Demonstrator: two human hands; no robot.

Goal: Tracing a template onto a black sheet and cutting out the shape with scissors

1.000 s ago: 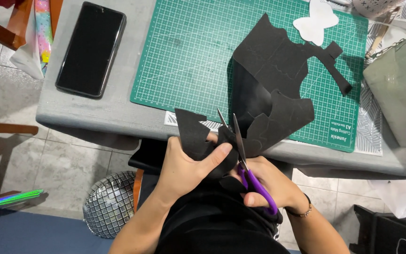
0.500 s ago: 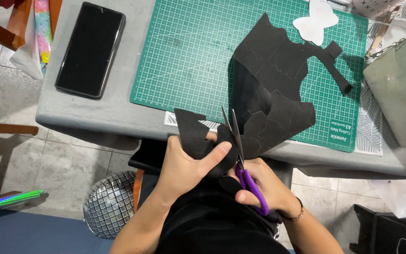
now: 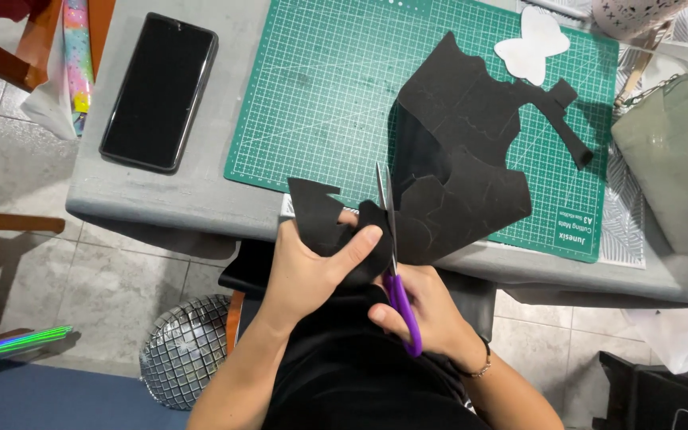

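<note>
Closest in, at six o'clock, the right hand (image 3: 424, 314) is wrapped through the purple handles of the scissors (image 3: 392, 255), fingers curled tight round the loops. The blades run straight up toward twelve o'clock, nearly closed, slicing into the black sheet (image 3: 455, 159) at the table's near edge. Just to nine o'clock of the blades, the left hand (image 3: 312, 267) is clamped on the black material: thumb pressed flat across the top, the other fingers tucked underneath and out of sight. A jagged black flap (image 3: 316, 211) sticks out above that hand, toward eleven o'clock.

Down at seven o'clock, on the tiled floor, sits a silvery mirrored ball (image 3: 181, 350), with a holographic strip (image 3: 13, 342) out at eight o'clock.

Moving up: the black sheet spreads from the hands toward one o'clock, partly folded over itself, lying across the green cutting mat (image 3: 320, 95) on the grey table (image 3: 169, 195). A thin black tail of it trails toward two o'clock.

At ten o'clock, a black phone (image 3: 161, 91) lies face up on the table, well apart from the mat's left edge. Farther still, at one o'clock, a white butterfly-shaped cutout (image 3: 531, 46) rests on the mat's far corner, touching the sheet's top edge. At three o'clock, a grey-green bag (image 3: 670, 159) with a chain sits just beside the mat.
</note>
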